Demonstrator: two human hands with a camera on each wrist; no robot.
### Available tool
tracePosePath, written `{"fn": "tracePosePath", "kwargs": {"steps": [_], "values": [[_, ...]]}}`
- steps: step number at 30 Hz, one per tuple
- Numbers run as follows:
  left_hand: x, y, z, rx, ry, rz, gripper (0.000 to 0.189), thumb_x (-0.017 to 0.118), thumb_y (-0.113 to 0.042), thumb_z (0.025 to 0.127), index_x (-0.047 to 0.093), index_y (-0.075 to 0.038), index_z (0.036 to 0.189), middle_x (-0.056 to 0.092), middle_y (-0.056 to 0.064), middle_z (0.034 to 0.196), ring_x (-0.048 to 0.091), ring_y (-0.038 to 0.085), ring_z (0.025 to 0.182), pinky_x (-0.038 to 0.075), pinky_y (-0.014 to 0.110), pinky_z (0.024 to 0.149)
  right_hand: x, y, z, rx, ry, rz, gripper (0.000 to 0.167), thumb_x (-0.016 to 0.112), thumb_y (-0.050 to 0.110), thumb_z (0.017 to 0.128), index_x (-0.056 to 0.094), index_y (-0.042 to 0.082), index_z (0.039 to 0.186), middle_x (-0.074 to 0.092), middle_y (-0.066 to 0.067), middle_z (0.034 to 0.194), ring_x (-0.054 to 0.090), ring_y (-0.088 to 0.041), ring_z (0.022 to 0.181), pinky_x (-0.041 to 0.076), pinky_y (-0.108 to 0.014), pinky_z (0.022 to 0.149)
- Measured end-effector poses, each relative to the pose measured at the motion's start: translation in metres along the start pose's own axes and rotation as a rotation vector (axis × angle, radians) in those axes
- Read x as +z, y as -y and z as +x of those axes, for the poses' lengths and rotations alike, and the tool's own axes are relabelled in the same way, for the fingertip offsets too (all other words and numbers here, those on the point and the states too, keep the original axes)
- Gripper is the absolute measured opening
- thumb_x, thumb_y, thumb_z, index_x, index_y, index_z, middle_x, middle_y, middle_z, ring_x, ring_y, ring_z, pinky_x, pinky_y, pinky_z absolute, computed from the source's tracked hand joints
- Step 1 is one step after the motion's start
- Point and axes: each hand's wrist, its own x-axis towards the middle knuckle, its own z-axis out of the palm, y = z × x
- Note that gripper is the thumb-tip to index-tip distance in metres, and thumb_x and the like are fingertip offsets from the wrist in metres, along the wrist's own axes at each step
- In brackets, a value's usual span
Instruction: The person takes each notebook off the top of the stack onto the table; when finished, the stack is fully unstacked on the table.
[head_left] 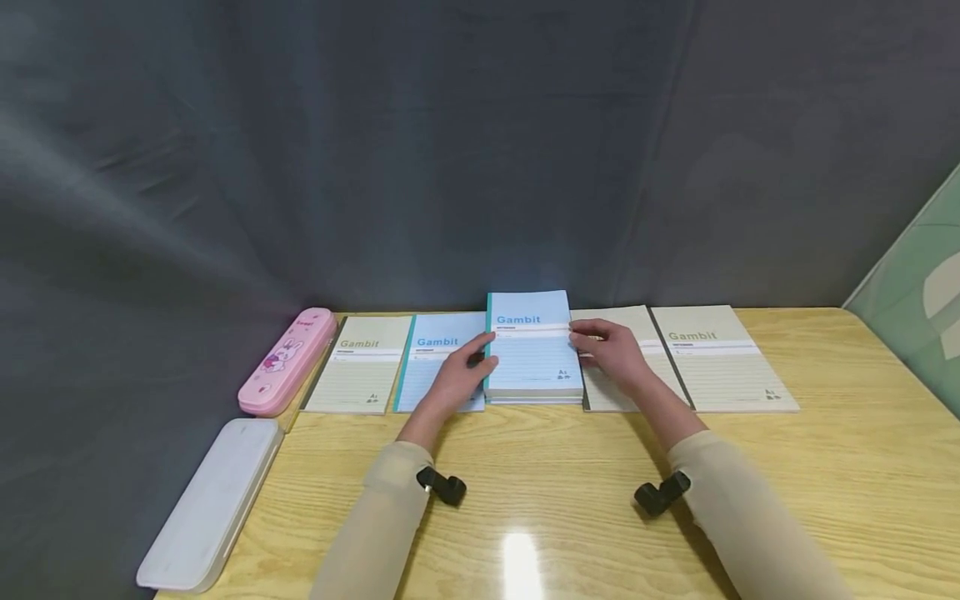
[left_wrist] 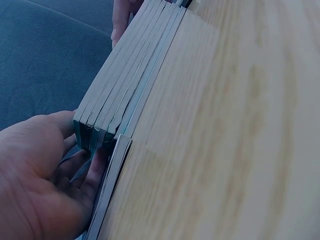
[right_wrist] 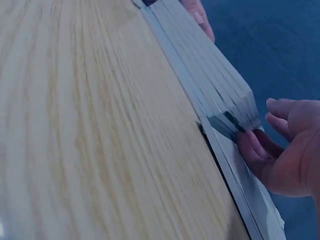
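A thick stack of notebooks (left_wrist: pixel 125 75), topped by a light-blue Gambit notebook (head_left: pixel 534 354), stands mid-row at the back of the table. My left hand (head_left: pixel 456 377) holds the stack's left side, its thumb and fingers at the teal spines. On the opposite side, my right hand (head_left: pixel 617 357) has its fingers bent against the stack's right edge. In the right wrist view those fingers (right_wrist: pixel 252 147) reach the stack's lower corner. Under my left hand lies a flat blue notebook (head_left: pixel 426 371); a cream notebook (head_left: pixel 609 395) lies under my right hand.
Another cream notebook (head_left: pixel 360 371) lies at the row's left end and one more cream notebook (head_left: pixel 727 367) at its right end. A pink pencil case (head_left: pixel 288 362) and a white case (head_left: pixel 210 504) line the left side. A dark curtain (head_left: pixel 480 150) hangs behind the table.
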Motion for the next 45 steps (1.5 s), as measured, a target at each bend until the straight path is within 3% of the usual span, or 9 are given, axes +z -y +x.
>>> {"fn": "tracePosePath", "kwargs": {"steps": [5,8,16,20,26,29,39,45], "values": [[0.001,-0.001,0.001,-0.010,-0.007,0.014,0.051,0.058,-0.033,0.105,0.046,-0.029,0.154,0.040,0.002,0.158,0.044,0.026,0.138,0.040,0.047,0.110,0.007,0.000,0.005,0.001,-0.062,-0.140,0.040,0.070,0.016,0.098,0.064,0.000,0.134,0.061,-0.020,0.132,0.064,-0.025,0.104,0.057,-0.027,0.079],[0.000,-0.002,0.001,-0.009,-0.007,0.014,0.051,0.059,-0.033,0.105,0.046,-0.029,0.154,0.041,0.003,0.158,0.043,0.026,0.139,0.038,0.047,0.111,0.010,0.002,0.005,0.013,-0.079,-0.155,0.039,0.071,0.013,0.096,0.066,0.000,0.132,0.061,-0.019,0.132,0.063,-0.025,0.105,0.054,-0.024,0.075],[0.000,0.001,0.002,-0.002,-0.012,0.012,0.050,0.057,-0.034,0.106,0.046,-0.028,0.154,0.040,0.003,0.158,0.042,0.026,0.140,0.038,0.045,0.112,0.010,0.004,0.005,0.039,-0.080,-0.166,0.036,0.071,0.012,0.097,0.067,0.001,0.131,0.064,-0.020,0.130,0.065,-0.023,0.101,0.056,-0.025,0.075],[0.001,0.002,0.002,0.005,-0.018,0.033,0.049,0.054,-0.035,0.106,0.046,-0.028,0.154,0.043,0.005,0.156,0.043,0.026,0.140,0.038,0.046,0.112,0.008,0.003,0.005,0.009,-0.082,-0.192,0.036,0.069,0.011,0.098,0.067,0.001,0.132,0.064,-0.019,0.132,0.064,-0.025,0.109,0.055,-0.026,0.080],[0.002,0.003,0.004,-0.012,-0.026,0.071,0.053,0.055,-0.036,0.106,0.041,-0.029,0.157,0.046,0.008,0.154,0.045,0.028,0.138,0.040,0.048,0.110,0.005,0.000,0.003,0.009,-0.089,-0.167,0.036,0.064,0.008,0.100,0.064,0.000,0.135,0.060,-0.021,0.135,0.057,-0.028,0.118,0.051,-0.038,0.097],[0.002,0.004,0.004,-0.017,-0.031,0.073,0.054,0.056,-0.036,0.106,0.041,-0.027,0.157,0.047,0.010,0.152,0.046,0.029,0.137,0.042,0.049,0.108,0.002,-0.002,0.003,0.019,-0.091,-0.151,0.035,0.061,0.007,0.102,0.063,0.000,0.136,0.059,-0.021,0.135,0.053,-0.029,0.118,0.047,-0.039,0.099],[0.003,0.003,0.004,-0.020,-0.044,0.060,0.053,0.059,-0.032,0.105,0.044,-0.026,0.156,0.050,0.012,0.149,0.048,0.029,0.135,0.041,0.048,0.109,-0.008,-0.007,-0.002,0.091,-0.089,-0.038,0.039,0.061,0.011,0.102,0.060,0.000,0.140,0.057,-0.021,0.141,0.056,-0.025,0.122,0.049,-0.028,0.094],[0.003,0.002,0.004,-0.016,-0.054,0.055,0.053,0.059,-0.031,0.105,0.045,-0.024,0.155,0.051,0.013,0.148,0.049,0.029,0.135,0.041,0.048,0.109,-0.019,-0.009,-0.010,0.097,-0.092,0.018,0.042,0.062,0.014,0.103,0.058,0.002,0.142,0.058,-0.022,0.140,0.061,-0.011,0.105,0.051,-0.016,0.079]]}}
